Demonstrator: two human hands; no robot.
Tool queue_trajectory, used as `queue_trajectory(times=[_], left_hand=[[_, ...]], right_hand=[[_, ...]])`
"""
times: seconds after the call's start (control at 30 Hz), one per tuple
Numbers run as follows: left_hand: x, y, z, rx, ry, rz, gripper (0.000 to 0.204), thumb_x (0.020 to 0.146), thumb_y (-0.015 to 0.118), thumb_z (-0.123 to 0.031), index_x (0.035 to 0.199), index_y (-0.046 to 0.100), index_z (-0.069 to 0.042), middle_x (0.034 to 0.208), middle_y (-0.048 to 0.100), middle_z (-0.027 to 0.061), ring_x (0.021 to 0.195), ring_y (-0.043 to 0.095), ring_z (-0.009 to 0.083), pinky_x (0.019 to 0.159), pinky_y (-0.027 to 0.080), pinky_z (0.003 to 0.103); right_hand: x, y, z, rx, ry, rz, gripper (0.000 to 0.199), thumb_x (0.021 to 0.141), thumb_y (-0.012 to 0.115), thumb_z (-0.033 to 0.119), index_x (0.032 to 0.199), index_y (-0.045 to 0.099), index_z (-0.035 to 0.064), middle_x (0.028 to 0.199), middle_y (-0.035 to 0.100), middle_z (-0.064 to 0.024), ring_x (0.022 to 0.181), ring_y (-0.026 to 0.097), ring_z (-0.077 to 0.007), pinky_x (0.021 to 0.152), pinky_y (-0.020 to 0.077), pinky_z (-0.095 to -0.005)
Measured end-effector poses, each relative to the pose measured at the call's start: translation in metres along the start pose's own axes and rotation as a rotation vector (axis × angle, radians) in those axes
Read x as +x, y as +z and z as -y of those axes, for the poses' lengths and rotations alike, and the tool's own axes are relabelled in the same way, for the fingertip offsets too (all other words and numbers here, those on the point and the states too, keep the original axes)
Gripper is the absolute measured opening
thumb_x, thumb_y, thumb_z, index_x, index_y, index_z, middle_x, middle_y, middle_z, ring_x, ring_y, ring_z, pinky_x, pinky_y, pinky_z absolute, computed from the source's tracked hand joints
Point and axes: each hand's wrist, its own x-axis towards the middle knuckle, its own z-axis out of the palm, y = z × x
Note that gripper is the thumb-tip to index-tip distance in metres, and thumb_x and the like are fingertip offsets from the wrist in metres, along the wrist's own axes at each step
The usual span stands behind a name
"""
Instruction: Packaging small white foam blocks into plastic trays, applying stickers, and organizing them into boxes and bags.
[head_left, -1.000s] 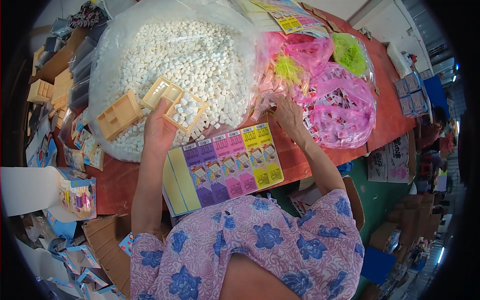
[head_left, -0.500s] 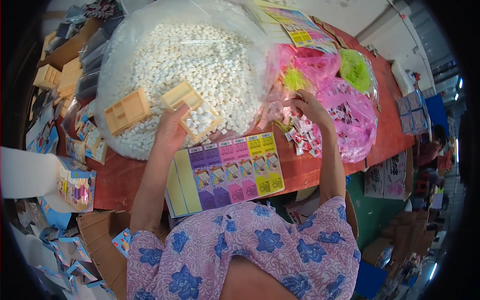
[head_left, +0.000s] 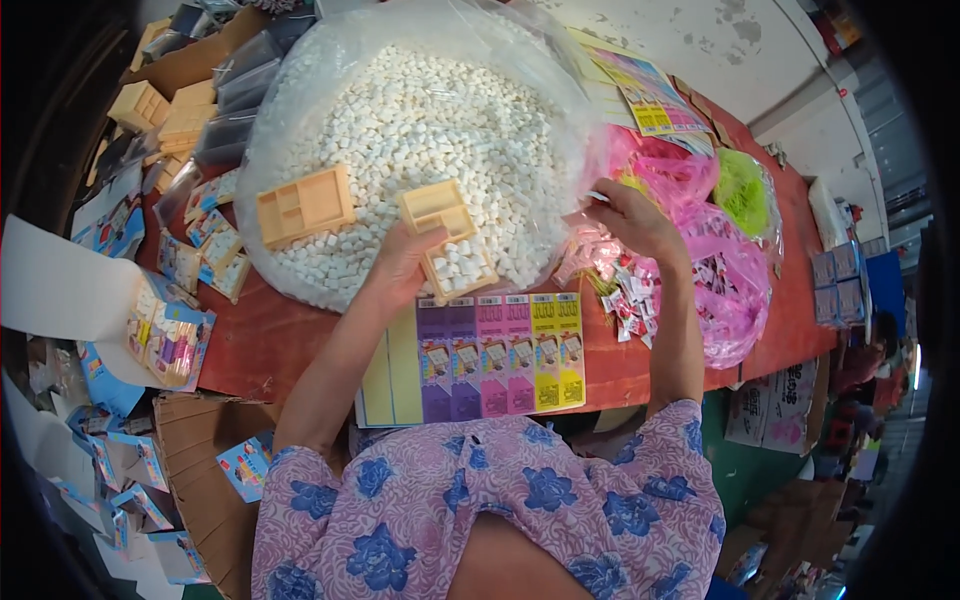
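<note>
Keeping the tan plastic compartment tray level looks like the main thing to get right, since its near compartment already holds a heap of small white pellets and a tilt would likely spill them. That tray sits at the near edge of the large clear plastic bag of white pellets, partly over the red table, and the left hand grips it from below and from the person's side, fingers closed on its near-left corner, forearm running up from the flowered sleeve with the wrist fairly straight. A steadier hold would probably come from supporting the loaded end rather than a corner. The right hand is raised over the pink plastic bag of small packets, fingers drawn together in a pinch around something small and pale; what it is cannot be made out. Its elbow is bent, forearm rising steeply. A second, empty tan tray lies on the pellets to the left, and a strip of purple, pink and yellow printed cards lies flat just before the body.
</note>
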Motion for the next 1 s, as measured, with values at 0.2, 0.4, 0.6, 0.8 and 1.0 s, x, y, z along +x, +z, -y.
queue_trajectory(times=[0.2, 0.4, 0.6, 0.8, 1.0], left_hand=[[0.0, 0.001, 0.001, 0.068, 0.009, -0.017, 0.035, 0.073, 0.053, -0.002, 0.107, 0.045, -0.002, 0.099, 0.054, 0.0079, 0.086, 0.055, 0.0168, 0.074, 0.047, 0.031], [0.003, 0.001, 0.008, 0.061, -0.005, 0.004, 0.035, 0.074, 0.054, -0.003, 0.107, 0.045, -0.001, 0.098, 0.054, 0.0083, 0.085, 0.055, 0.0167, 0.074, 0.046, 0.029], [0.006, 0.004, 0.018, 0.07, -0.03, 0.06, 0.036, 0.073, 0.053, -0.002, 0.108, 0.045, -0.001, 0.101, 0.054, 0.0092, 0.088, 0.055, 0.0182, 0.076, 0.046, 0.03], [0.006, 0.011, 0.029, 0.112, -0.075, 0.133, 0.041, 0.074, 0.054, -0.003, 0.112, 0.041, -0.003, 0.102, 0.054, 0.0094, 0.091, 0.055, 0.0201, 0.08, 0.045, 0.032], [0.002, 0.008, 0.023, 0.089, -0.093, 0.093, 0.038, 0.074, 0.054, -0.004, 0.11, 0.042, -0.005, 0.1, 0.054, 0.0082, 0.089, 0.055, 0.0195, 0.077, 0.046, 0.033]], right_hand=[[-0.042, 0.001, -0.063, 0.238, 0.351, 0.035, 0.011, 0.079, 0.05, 0.013, 0.075, 0.051, 0.0027, 0.055, 0.045, 0.0019, 0.045, 0.043, -0.0051, 0.041, 0.0347, -0.0202], [-0.05, -0.002, -0.081, 0.237, 0.434, 0.028, 0.015, 0.077, 0.052, 0.015, 0.07, 0.051, 0.0023, 0.054, 0.044, 0.002, 0.048, 0.04, -0.0055, 0.042, 0.0318, -0.0214], [-0.031, 0.01, -0.042, 0.047, 0.146, -0.33, 0.012, 0.075, 0.053, 0.008, 0.073, 0.048, -0.0017, 0.059, 0.046, -0.0078, 0.055, 0.042, -0.0136, 0.052, 0.0353, -0.028], [0.039, 0.066, 0.023, -0.133, -0.305, -0.142, 0.015, 0.074, 0.056, 0.013, 0.079, 0.05, -0.0004, 0.071, 0.053, -0.0167, 0.065, 0.052, -0.0297, 0.058, 0.0403, -0.034], [0.063, 0.084, 0.037, -0.015, -0.381, 0.043, 0.015, 0.071, 0.057, 0.012, 0.08, 0.052, 0.0009, 0.075, 0.053, -0.0136, 0.073, 0.053, -0.0305, 0.061, 0.0419, -0.0357]])
